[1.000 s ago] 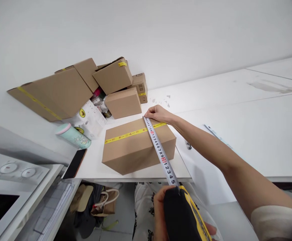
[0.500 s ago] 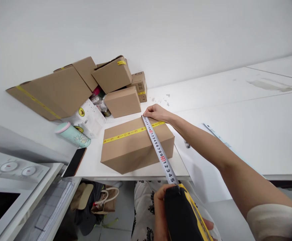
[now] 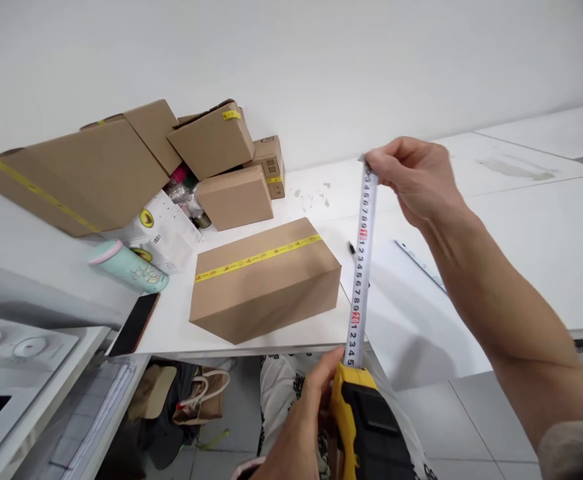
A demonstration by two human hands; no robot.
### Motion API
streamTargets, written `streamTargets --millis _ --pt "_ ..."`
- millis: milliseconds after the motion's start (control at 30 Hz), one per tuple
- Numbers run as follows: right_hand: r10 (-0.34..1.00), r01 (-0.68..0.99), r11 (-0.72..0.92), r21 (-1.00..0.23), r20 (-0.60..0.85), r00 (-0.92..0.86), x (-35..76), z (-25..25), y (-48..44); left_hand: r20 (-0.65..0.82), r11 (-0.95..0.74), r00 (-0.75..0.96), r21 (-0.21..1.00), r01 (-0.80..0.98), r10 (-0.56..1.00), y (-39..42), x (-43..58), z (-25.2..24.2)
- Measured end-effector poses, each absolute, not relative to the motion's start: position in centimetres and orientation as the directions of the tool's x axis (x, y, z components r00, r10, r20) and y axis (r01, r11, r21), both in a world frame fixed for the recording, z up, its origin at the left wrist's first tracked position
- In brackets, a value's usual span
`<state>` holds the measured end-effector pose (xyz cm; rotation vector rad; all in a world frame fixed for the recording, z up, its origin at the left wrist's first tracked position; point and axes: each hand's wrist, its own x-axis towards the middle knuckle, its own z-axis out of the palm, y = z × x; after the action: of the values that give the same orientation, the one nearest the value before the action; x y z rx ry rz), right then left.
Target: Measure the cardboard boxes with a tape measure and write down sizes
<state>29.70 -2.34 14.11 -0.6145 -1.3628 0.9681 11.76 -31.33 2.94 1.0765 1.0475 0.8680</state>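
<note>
My left hand (image 3: 304, 417) is closed around the yellow and black case of a tape measure (image 3: 371, 427), low in front of me. From the case a silver blade with black and red numbers runs up and away. At its far end my right hand (image 3: 416, 173) pinches the tip between thumb and fingers, raised above the table. To the left of the blade, and apart from it, a cardboard box (image 3: 266, 293) sealed with yellow printed tape lies on the white table (image 3: 171, 340). Part of my left hand's fingers is hidden behind the case.
Several cardboard boxes (image 3: 211, 143) are piled against the wall at the back left. Before them lie a white avocado-print carton (image 3: 171, 233), a mint tumbler (image 3: 131, 267) and a black phone (image 3: 135, 325). A white sheet and a ruler-like strip (image 3: 419, 265) lie on the right.
The tape blade has come off the top of the cardboard box. My right hand has lifted its end up and to the right, and the case has turned in my left hand.
</note>
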Motion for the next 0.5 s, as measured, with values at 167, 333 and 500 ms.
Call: streamTargets --millis 167,333,500 --pt "0.891 -0.16 0.453 -0.877 0.452 0.041 33.5 9.4 -6.8 -0.131 0.102 0.431 0.991 0.089 0.893 -29.3 11.2 2.0" --pt "0.949 -0.119 0.302 -0.946 0.31 -0.053 33.5 4.0 -12.1 -0.179 0.024 0.374 0.923 0.384 0.91 -28.1 11.5 3.3" --pt "0.924 -0.194 0.307 -0.932 0.341 -0.174 32.9 1.8 -14.9 -0.186 -0.008 0.272 0.812 0.583 0.944 -30.8 7.3 2.0"
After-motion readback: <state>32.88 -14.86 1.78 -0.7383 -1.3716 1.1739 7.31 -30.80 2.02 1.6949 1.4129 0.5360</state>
